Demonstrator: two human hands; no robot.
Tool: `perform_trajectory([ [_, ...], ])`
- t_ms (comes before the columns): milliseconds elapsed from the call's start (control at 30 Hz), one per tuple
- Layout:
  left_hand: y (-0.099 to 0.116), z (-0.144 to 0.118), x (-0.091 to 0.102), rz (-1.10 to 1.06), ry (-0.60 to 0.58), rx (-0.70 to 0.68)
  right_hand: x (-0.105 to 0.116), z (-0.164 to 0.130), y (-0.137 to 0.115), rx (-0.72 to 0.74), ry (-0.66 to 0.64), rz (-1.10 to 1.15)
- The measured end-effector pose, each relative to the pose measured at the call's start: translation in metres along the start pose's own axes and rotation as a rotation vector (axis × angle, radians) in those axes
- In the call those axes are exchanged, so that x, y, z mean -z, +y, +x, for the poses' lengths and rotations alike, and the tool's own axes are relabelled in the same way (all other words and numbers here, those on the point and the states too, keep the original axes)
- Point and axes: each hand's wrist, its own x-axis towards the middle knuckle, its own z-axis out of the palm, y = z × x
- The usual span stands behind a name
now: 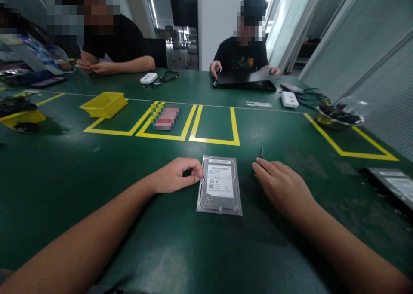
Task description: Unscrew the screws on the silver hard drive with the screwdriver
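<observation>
- Hard drive (220,185) lies flat, label side up, on the green tabletop (97,178), centre near edge, between the two hands.
- Left hand (176,175) rests on the tabletop at the drive's left edge, fingers loosely curled, fingertips touching or just at its upper left corner; not wrapped around it, no clear grip.
- Right hand (284,186) lies palm down, fingers straight and together, just right of the drive, apart from it; holds nothing.
- Small dark thin tool (261,151), maybe a screwdriver or bit, sits right at the right hand's fingertips; cannot tell if it is touched.
- Yellow tape rectangles (214,124) mark the tabletop beyond the drive; a blurred red-white item (166,117) lies in the middle one.
- Yellow tray (104,104) sits far left on the corner of a taped box.
- Another yellow tray (19,117) with dark parts at the left edge.
- Metal bowl (338,115) with dark small parts at far right, inside another taped area.
- A second drive-like flat item (392,186) at the right edge, partly cut off.
- White box (289,99) with black cable, far right of centre; another white device (149,78) further left.
- Person across the tabletop has both hands on a black laptop (245,81).
- Another person at far left, hands together on the tabletop.
</observation>
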Motion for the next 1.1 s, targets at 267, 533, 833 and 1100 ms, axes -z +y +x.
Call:
perform_trajectory([
  [267, 0.002, 0.0, 0.0, -0.024, -0.001, 0.02, -0.008, -0.004, 0.006, -0.099, -0.055, 0.004],
  [533, 0.002, 0.001, 0.001, -0.022, -0.005, 0.018, -0.001, -0.005, 0.005, -0.199, -0.144, 0.029],
  [833, 0.003, 0.0, 0.001, -0.018, -0.009, 0.018, 0.01, -0.005, 0.004, -0.301, -0.14, -0.023],
  [1100, 0.004, 0.001, -0.001, -0.037, 0.002, 0.038, 0.002, -0.009, -0.017, -0.049, 0.196, 0.383],
])
